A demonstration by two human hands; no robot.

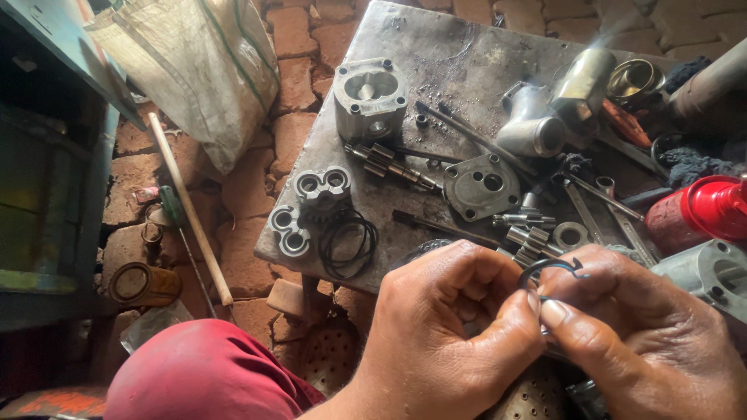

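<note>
My left hand [451, 327] and my right hand [638, 334] meet low in the view, and both pinch a thin black rubber seal ring [551, 267] between thumbs and fingertips. The ring arches up between the two hands. Just beyond them lie small gear shafts [527, 233] on a greasy metal plate [436, 47]. Further left on the plate sit two figure-eight bushings [289, 231], a gear block [323, 187] and several loose black O-rings [348, 243].
A pump housing [370, 97] stands at the plate's far side, a flat cover plate [481, 185] in the middle, wrenches [591, 204] and metal tubes [537, 128] to the right, and a red can [700, 210]. A woven sack [198, 66], wooden stick [191, 210] and brick floor [292, 35] lie left.
</note>
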